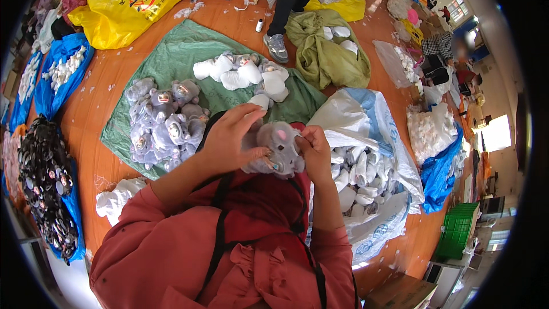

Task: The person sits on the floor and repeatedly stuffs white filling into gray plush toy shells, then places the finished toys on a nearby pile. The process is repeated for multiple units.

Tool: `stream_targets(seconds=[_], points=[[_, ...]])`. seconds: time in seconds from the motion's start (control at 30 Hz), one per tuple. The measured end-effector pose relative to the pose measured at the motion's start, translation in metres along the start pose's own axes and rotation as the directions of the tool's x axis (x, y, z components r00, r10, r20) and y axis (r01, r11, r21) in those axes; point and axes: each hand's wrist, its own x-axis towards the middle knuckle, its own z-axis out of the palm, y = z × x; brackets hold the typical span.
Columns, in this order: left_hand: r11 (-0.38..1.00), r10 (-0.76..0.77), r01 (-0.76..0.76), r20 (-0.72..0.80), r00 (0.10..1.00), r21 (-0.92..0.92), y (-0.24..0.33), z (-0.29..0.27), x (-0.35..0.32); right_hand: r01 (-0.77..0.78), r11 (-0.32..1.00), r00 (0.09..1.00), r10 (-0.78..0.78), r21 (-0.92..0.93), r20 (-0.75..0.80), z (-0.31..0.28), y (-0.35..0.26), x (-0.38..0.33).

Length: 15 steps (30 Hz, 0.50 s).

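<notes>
Grey plush toy [284,150] sits between the right hand [315,151], pinching its edge, and the spread-fingered left hand [227,140].

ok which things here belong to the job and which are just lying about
Likely the job's: grey plush toy in the right hand, piled grey toys, sacked pieces

Apparently just lying about: yellow bag, white bottle, green crate

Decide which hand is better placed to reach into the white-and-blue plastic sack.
Likely the right hand: though pinching the fluffy grey plush toy, it is nearer the sack. The left hand is farther left, across the toy.
</notes>
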Motion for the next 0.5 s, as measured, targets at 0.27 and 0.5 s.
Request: stream_targets(seconds=[0.27, 0.5], points=[[0.896, -0.183, 0.394, 0.637, 0.749, -0.207, -0.027, 0.012, 0.006, 0.160, 0.987, 0.987, -0.160, 0.008, 0.015, 0.008, -0.002, 0.002], [0.619, -0.332, 0.736, 0.757, 0.563, -0.276, -0.029, 0.037, -0.015, 0.059, 0.953, 0.994, -0.083, -0.296, -0.068, 0.002, 0.014, 0.003]])
